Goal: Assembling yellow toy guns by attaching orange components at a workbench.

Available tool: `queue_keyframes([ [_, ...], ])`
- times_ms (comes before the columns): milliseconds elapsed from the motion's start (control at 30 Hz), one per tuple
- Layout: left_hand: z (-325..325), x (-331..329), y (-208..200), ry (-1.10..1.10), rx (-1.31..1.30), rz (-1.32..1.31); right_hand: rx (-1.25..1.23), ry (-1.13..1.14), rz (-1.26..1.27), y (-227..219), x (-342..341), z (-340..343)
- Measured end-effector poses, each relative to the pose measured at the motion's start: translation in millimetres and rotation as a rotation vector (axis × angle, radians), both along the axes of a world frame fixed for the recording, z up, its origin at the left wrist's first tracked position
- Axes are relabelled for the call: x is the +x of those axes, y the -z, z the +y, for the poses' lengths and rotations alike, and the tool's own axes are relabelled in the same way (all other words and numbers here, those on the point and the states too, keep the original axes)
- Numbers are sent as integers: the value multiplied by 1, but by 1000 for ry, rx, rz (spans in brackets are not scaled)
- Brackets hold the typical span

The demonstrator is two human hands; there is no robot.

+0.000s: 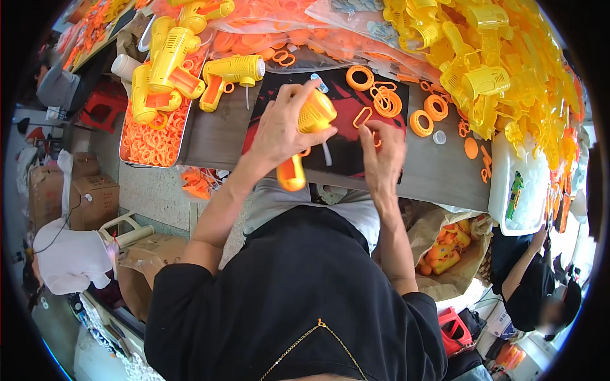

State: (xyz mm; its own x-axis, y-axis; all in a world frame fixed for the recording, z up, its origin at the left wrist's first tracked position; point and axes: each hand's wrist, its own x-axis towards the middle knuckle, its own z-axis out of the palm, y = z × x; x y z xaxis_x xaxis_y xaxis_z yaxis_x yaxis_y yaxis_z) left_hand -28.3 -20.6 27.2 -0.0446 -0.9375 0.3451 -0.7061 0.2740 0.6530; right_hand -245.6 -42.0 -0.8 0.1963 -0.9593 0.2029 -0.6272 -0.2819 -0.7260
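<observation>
My left hand (279, 130) is closed round a yellow, dryer-shaped plastic toy body (318, 113), whose orange-edged handle points down toward my lap. A short white strip hangs below it. To the right, my right hand (384, 159) pinches a thin orange oblong ring (363, 115) between thumb and forefinger. Another orange bit shows by its fingers, partly hidden. Both hands are above a black and red mat (343, 159). Just beyond the right hand lie a stack of orange rings (386, 101) and a thick orange ring (359, 78).
Yellow toy bodies (168, 60) rest over a tray of small orange rings (152, 141) at left. A tall heap of yellow shells (486, 82) rises at right beside a white tub (502, 202). A paper sack (416, 238) stands below the table edge. Another person (540, 279) is at far right.
</observation>
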Motion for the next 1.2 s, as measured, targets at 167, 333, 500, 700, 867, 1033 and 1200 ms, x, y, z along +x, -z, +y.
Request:
queue_keyframes([
  [167,-12,-15,12,206,0,-460,-307,72,395,20,-15,-7],
  [333,20,12,-4,71,-34,-313,-355,18,271,32,-39,-10],
  [500,33,32,24,13,112,118,110,37,-296,0,-31,-17],
  [700,23,6,31,60,151,322,-111,-418,-116,-28,29,-27],
  [867,25,8,38,55,144,342,-100,-419,27,-27,46,-26],
  [1033,25,15,42,74,188,453,4,-464,79,-32,46,-31],
  [1200,24,14,52,33,252,685,-39,-435,95,-28,57,-26],
])
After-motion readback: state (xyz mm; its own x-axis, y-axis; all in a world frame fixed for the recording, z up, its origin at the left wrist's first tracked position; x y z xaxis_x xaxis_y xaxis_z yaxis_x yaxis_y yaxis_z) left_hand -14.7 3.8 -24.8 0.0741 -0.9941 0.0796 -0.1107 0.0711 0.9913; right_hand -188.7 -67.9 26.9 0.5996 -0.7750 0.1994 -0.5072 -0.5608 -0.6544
